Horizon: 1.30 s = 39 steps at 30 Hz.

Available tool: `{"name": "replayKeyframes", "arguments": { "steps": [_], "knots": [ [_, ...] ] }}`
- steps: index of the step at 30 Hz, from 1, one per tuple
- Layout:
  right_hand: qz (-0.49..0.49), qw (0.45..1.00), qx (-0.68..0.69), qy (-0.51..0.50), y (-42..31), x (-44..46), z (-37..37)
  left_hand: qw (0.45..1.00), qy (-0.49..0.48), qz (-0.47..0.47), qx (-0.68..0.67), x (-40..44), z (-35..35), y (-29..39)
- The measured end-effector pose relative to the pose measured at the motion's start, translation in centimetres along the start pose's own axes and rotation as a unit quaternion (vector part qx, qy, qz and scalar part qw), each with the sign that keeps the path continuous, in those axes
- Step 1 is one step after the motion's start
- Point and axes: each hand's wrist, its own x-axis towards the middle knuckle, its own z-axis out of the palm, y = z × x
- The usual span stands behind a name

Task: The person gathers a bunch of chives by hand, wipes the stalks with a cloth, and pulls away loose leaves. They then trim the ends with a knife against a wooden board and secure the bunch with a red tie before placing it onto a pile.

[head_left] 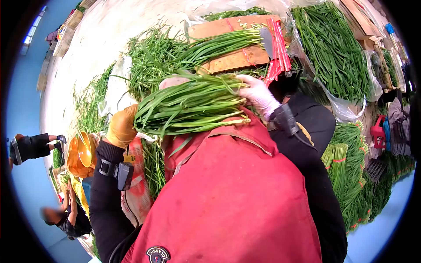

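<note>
At centre, just beyond the red apron [232, 188], is a bunch of garlic chives [188, 105]; the left hand [122, 126] grasps with its fingers the leaf end, the right hand [259, 94] the stem end. Farther, at upper centre, a wooden board [237, 61] carries another bunch [221, 46].

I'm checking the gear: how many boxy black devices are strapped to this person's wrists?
2: one boxy black device at the left wrist, another at the right wrist.

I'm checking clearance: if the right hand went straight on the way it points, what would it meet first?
The right hand would meet the bundle of greens it touches; depth beyond that is unclear.
</note>
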Motion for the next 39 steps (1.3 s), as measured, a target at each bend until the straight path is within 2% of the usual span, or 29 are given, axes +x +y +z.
{"name": "replayKeyframes", "arguments": {
  "steps": [1,3,4,5,7,9,10,11,12,13,14,15,17,18,19,20,22,25,26,27,28,29,30,31,32,33,35,37,39],
  "knots": [
    [0.102,0.994,0.042,-0.022,-0.6,-0.5,-1.4,1.000,-0.002,0.008,0.009,-0.1,0.1,-0.5],
    [-0.053,0.997,0.052,-0.012,0.5,-0.6,-2.2,0.998,0.015,0.045,0.039,0.0,0.2,-0.4],
    [-0.048,0.999,0.002,-0.021,0.1,-1.1,-2.7,0.997,0.010,0.040,0.059,0.0,0.3,-0.6],
    [-0.122,0.987,-0.101,-0.027,-0.2,-1.1,-2.4,0.996,0.003,0.037,0.078,0.0,0.4,-0.6],
    [-0.257,0.918,-0.302,-0.019,-1.7,-1.1,-0.8,0.997,-0.003,0.038,0.063,0.4,0.4,0.0],
    [-0.280,0.875,-0.395,0.004,-2.6,-0.5,2.0,0.995,-0.006,0.060,0.076,0.9,0.2,0.3],
    [-0.341,0.856,-0.389,0.012,-3.3,-0.3,3.1,0.991,0.009,0.071,0.114,0.9,0.3,0.1],
    [-0.375,0.864,-0.331,-0.052,-3.6,1.2,3.7,0.993,0.007,0.067,0.095,1.0,0.1,0.3],
    [-0.280,0.953,-0.083,-0.078,-2.4,1.5,5.2,0.995,0.005,0.060,0.077,1.0,0.0,0.6],
    [-0.161,0.967,0.172,-0.100,-1.8,1.2,6.4,0.997,0.004,0.053,0.059,0.9,-0.2,0.8],
    [-0.249,0.966,0.065,-0.039,-1.6,1.1,6.2,0.996,0.000,0.047,0.070,0.7,-0.2,0.8],
    [-0.237,0.953,0.186,-0.018,0.6,2.1,6.0,0.997,0.004,0.048,0.059,0.5,-0.1,0.6],
    [-0.152,0.962,0.224,0.023,-1.4,0.4,4.2,0.998,0.009,0.050,0.037,0.1,0.4,0.2],
    [-0.116,0.950,0.274,0.097,-2.1,-0.3,3.6,0.998,0.009,0.039,0.057,-0.1,0.4,0.3],
    [-0.134,0.932,0.332,0.065,-0.9,-0.3,2.1,0.998,0.004,0.037,0.054,-0.2,0.5,0.0],
    [-0.101,0.937,0.306,0.139,0.1,-0.2,0.7,0.998,0.002,0.035,0.051,-0.4,0.8,-0.5],
    [-0.042,0.971,0.223,0.074,1.5,-1.4,-3.7,0.997,0.023,0.043,0.052,-0.5,1.5,-1.2],
    [0.162,0.980,-0.118,-0.009,2.7,-4.1,-6.5,0.997,0.002,0.040,0.073,-0.7,1.8,-2.1],
    [0.063,0.973,-0.217,-0.056,5.6,-4.3,-8.2,0.998,0.011,0.024,0.056,-0.6,1.7,-1.4],
    [-0.040,0.944,-0.313,-0.098,8.2,-4.1,-9.5,0.997,0.026,0.074,0.026,-0.4,1.7,-1.2],
    [-0.043,0.931,-0.356,-0.061,6.0,-4.3,-8.5,0.994,0.030,0.086,0.068,-0.7,1.8,-1.6],
    [-0.026,0.970,-0.208,-0.120,2.0,-4.6,-7.2,0.987,0.050,0.103,0.115,-0.9,1.8,-2.4],
    [-0.045,0.974,-0.215,-0.057,1.5,-4.2,-6.2,0.983,0.049,0.101,0.146,-0.9,2.0,-2.9],
    [-0.093,0.980,-0.151,-0.090,1.4,-2.4,-5.6,0.978,0.053,0.097,0.178,-0.6,2.2,-3.0],
    [-0.184,0.949,-0.243,-0.078,-0.6,-1.7,-4.4,0.974,0.076,0.123,0.173,0.2,1.3,-1.7],
    [-0.105,0.981,-0.140,-0.079,-2.3,-1.7,-2.5,0.971,0.088,0.147,0.167,0.7,0.4,-0.1],
    [-0.112,0.979,-0.081,-0.152,-2.5,0.8,0.3,0.965,0.101,0.181,0.163,1.6,-0.8,1.3],
    [-0.055,0.984,-0.096,-0.141,-1.2,2.7,1.9,0.968,0.052,0.142,0.200,1.8,-2.4,2.8],
    [-0.049,0.995,-0.002,-0.092,-0.7,2.3,1.9,0.964,0.060,0.140,0.219,2.1,-2.5,2.8]
  ]
}}
